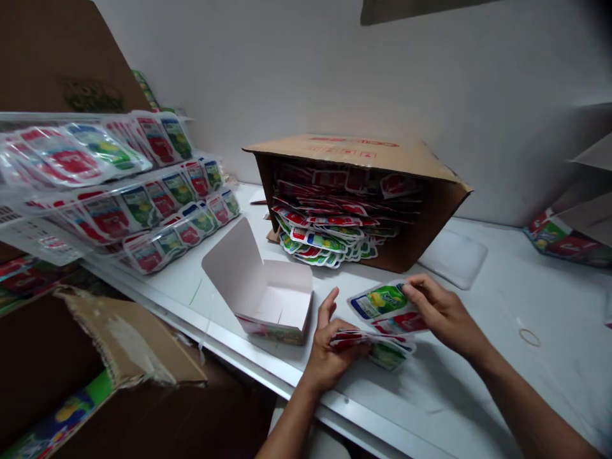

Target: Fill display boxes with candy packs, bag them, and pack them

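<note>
My left hand [329,350] is closed around a small stack of flat printed packets [389,355], green and red with clear edges. Just above that stack, my right hand [442,312] pinches a green and red packet [382,299] by its right end. To the left of my hands stands a small white-lined carton [272,296] with its lid raised and nothing visible inside. Behind, a large cardboard box [425,166] lies on its side, and many similar packets [329,223] are piled in its opening.
On the left, clear bags of packets [157,197] are stacked at the table's edge. An opened cardboard box [134,338] sits below them. A rubber band [530,338] and a clear plastic bag [454,258] lie on the white table [478,382]. Printed cartons [574,236] stand far right.
</note>
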`<state>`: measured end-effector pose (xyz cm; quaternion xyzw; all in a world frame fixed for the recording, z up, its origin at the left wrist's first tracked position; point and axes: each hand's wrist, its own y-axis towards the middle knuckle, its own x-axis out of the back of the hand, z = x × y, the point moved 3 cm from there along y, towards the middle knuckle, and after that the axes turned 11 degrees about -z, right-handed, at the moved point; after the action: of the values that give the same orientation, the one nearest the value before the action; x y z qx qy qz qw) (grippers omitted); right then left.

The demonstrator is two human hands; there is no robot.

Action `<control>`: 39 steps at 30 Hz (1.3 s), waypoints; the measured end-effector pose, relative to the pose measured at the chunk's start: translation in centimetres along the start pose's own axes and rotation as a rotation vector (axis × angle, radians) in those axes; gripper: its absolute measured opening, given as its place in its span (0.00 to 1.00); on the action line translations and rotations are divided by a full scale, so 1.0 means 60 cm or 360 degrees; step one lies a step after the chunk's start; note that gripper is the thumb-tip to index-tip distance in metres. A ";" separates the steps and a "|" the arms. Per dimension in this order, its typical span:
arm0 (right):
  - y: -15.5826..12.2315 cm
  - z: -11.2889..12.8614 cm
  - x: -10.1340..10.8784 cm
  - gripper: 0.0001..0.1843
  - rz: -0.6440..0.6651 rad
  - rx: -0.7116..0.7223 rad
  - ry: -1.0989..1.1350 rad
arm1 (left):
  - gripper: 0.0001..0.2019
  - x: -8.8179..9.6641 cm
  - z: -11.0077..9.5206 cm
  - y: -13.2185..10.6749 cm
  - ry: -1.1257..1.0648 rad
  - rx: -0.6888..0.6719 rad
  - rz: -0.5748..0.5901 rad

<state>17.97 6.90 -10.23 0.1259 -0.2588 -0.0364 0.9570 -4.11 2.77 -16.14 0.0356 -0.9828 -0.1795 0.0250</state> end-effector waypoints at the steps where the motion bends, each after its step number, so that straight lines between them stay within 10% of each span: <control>1: 0.008 0.019 0.002 0.14 0.0101 0.0107 -0.0194 | 0.10 -0.001 0.001 -0.001 0.0030 -0.0026 0.0011; 5: 0.021 0.095 -0.032 0.12 0.0699 0.0473 -0.0691 | 0.16 -0.006 0.007 -0.005 -0.0122 0.0171 0.0029; 9: 0.022 0.115 -0.069 0.17 0.1117 0.0624 -0.0417 | 0.40 -0.003 0.011 -0.005 -0.0304 0.0439 -0.0042; 16: 0.155 -0.057 -0.083 0.14 0.0179 0.0378 -0.0978 | 0.13 0.002 -0.006 0.006 -0.0231 0.0055 0.0117; 22: 0.216 -0.110 -0.101 0.10 0.0085 0.0541 -0.0817 | 0.14 -0.001 -0.001 -0.001 -0.0230 0.0278 0.0180; 27: 0.136 -0.099 -0.057 0.11 0.0200 0.0554 -0.0469 | 0.13 -0.001 -0.002 0.006 -0.0171 0.0154 0.0152; 31: 0.033 -0.084 -0.024 0.13 0.0297 0.0097 0.0259 | 0.14 0.000 0.003 0.011 -0.0036 0.0066 0.0084; 39: -0.056 -0.057 -0.047 0.17 0.0120 -0.0447 0.0827 | 0.14 -0.007 0.009 0.000 -0.0178 0.0283 0.0100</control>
<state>17.25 4.78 -15.35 -0.0122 -0.0021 -0.0028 0.9999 -3.70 3.00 -16.64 -0.0033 -0.9953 -0.0923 -0.0276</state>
